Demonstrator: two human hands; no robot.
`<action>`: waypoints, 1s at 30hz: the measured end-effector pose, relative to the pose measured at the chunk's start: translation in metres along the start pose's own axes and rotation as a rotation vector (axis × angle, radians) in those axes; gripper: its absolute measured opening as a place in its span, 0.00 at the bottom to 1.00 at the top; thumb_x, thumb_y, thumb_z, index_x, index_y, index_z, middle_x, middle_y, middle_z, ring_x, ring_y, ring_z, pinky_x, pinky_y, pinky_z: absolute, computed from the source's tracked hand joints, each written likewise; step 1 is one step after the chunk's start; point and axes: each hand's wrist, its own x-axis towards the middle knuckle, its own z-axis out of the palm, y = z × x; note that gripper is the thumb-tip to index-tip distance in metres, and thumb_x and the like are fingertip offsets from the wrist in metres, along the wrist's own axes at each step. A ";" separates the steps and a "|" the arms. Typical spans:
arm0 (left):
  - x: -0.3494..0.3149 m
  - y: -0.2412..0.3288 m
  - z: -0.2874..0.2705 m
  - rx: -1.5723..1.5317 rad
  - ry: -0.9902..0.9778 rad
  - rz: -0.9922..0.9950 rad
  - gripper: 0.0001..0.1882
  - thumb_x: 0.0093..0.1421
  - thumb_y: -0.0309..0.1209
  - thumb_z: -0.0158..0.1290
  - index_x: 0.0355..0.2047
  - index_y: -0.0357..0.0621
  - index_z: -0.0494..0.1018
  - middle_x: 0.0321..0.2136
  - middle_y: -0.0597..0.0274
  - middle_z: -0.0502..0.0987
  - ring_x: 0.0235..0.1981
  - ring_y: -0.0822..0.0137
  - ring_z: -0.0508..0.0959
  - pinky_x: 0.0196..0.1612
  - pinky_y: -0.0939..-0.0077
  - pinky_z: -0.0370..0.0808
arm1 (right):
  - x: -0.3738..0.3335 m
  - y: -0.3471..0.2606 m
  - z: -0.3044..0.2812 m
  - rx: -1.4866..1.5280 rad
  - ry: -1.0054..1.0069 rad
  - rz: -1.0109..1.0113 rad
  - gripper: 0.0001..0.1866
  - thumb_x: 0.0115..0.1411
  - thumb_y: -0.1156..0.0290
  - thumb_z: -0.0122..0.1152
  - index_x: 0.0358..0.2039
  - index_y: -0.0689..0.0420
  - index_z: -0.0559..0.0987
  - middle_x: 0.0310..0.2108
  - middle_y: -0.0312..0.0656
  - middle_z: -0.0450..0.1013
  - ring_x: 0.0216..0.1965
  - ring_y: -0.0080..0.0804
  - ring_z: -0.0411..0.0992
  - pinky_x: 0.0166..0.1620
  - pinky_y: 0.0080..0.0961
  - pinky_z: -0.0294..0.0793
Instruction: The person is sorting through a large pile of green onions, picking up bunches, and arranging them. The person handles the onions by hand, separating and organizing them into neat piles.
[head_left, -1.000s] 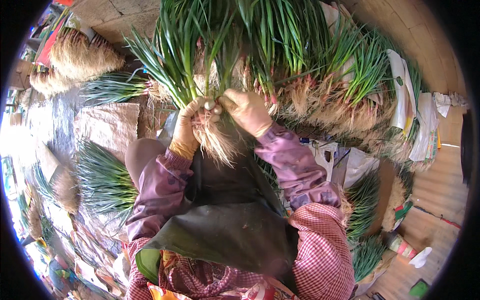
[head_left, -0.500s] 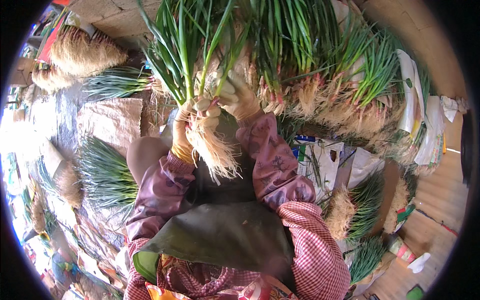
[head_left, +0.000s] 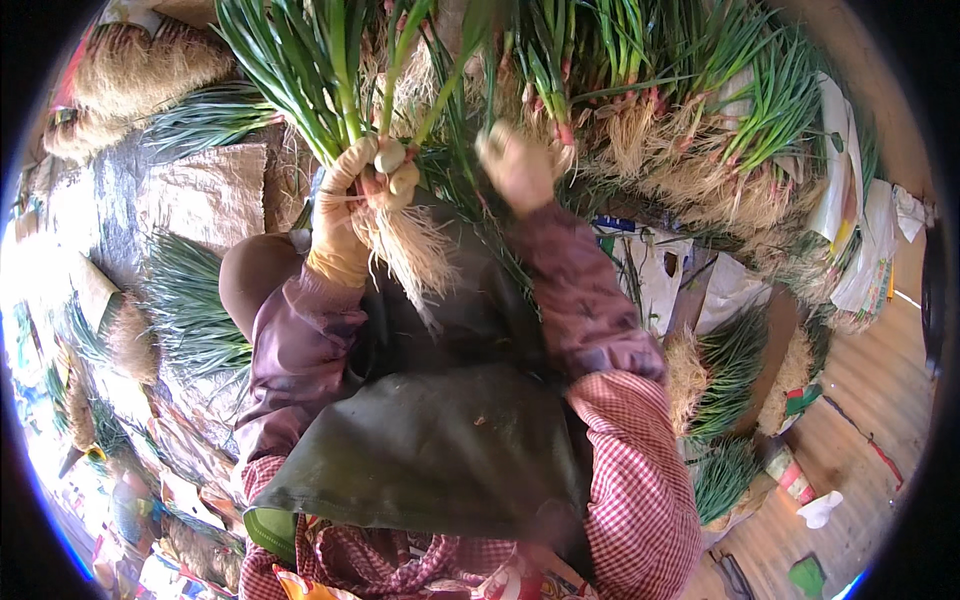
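My left hand, in a pale yellowish glove, is wrapped round a small bunch of spring onions just above the roots. Their green leaves point up and away; the pale roots hang over the dark apron on my lap. To the right, my gloved right hand is apart from this bunch, near the roots of the large pile. Its fingers look curled but are smeared by motion, so whether they hold anything is unclear. Loose dark green leaves hang between the two hands.
A long pile of spring onions with matted roots lies at the far side and right. More bundles lie at left, beside a brown sheet. White sacking and another bundle are at right.
My right hand has pulled away from the held bunch toward the right. My left hand, still gripping the spring onions, has shifted a little left in view.
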 end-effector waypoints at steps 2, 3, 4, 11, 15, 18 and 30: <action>0.002 0.006 -0.010 -0.080 0.028 -0.003 0.12 0.64 0.34 0.43 0.37 0.34 0.65 0.31 0.58 0.66 0.28 0.71 0.65 0.22 0.85 0.67 | -0.074 0.023 0.003 -0.128 -0.444 -0.048 0.09 0.55 0.60 0.54 0.32 0.50 0.75 0.26 0.42 0.74 0.25 0.44 0.73 0.27 0.40 0.72; 0.000 0.008 -0.019 -0.079 0.002 -0.002 0.15 0.64 0.32 0.42 0.46 0.33 0.64 0.37 0.56 0.68 0.33 0.67 0.67 0.25 0.83 0.69 | -0.106 0.027 -0.014 -0.160 -0.693 0.070 0.10 0.54 0.59 0.53 0.32 0.50 0.75 0.27 0.43 0.74 0.28 0.46 0.73 0.29 0.42 0.72; 0.001 0.007 -0.019 -0.110 0.009 -0.007 0.14 0.62 0.30 0.45 0.46 0.35 0.66 0.41 0.53 0.69 0.34 0.64 0.69 0.27 0.81 0.71 | -0.115 0.034 -0.018 -0.177 -0.788 0.145 0.11 0.55 0.58 0.52 0.33 0.51 0.75 0.28 0.44 0.74 0.29 0.47 0.73 0.31 0.42 0.72; 0.002 0.001 0.006 -0.054 0.114 -0.081 0.28 0.59 0.31 0.48 0.56 0.30 0.54 0.48 0.45 0.68 0.31 0.67 0.72 0.31 0.81 0.74 | -0.048 0.005 0.050 -0.178 -0.271 0.137 0.15 0.53 0.59 0.55 0.33 0.57 0.71 0.27 0.49 0.72 0.33 0.48 0.72 0.35 0.40 0.71; 0.017 -0.016 0.031 -0.027 -0.154 -0.257 0.23 0.58 0.31 0.49 0.51 0.30 0.59 0.31 0.62 0.69 0.23 0.79 0.65 0.22 0.88 0.64 | -0.083 0.150 0.148 -0.351 -0.397 0.180 0.16 0.52 0.59 0.54 0.36 0.57 0.77 0.38 0.48 0.73 0.43 0.46 0.71 0.43 0.41 0.70; -0.026 0.005 0.029 0.031 -0.226 -0.020 0.17 0.59 0.30 0.49 0.45 0.33 0.62 0.19 0.68 0.66 0.14 0.79 0.63 0.16 0.88 0.61 | -0.108 0.104 0.105 -0.064 -0.547 0.382 0.15 0.53 0.60 0.51 0.33 0.57 0.78 0.34 0.50 0.73 0.39 0.50 0.71 0.42 0.44 0.69; -0.014 -0.008 0.089 0.192 -0.392 0.096 0.13 0.60 0.34 0.51 0.41 0.41 0.65 0.12 0.73 0.61 0.09 0.82 0.58 0.13 0.87 0.57 | -0.460 0.132 0.037 -0.213 -1.397 0.620 0.13 0.56 0.61 0.53 0.29 0.57 0.81 0.32 0.48 0.75 0.33 0.40 0.73 0.38 0.42 0.72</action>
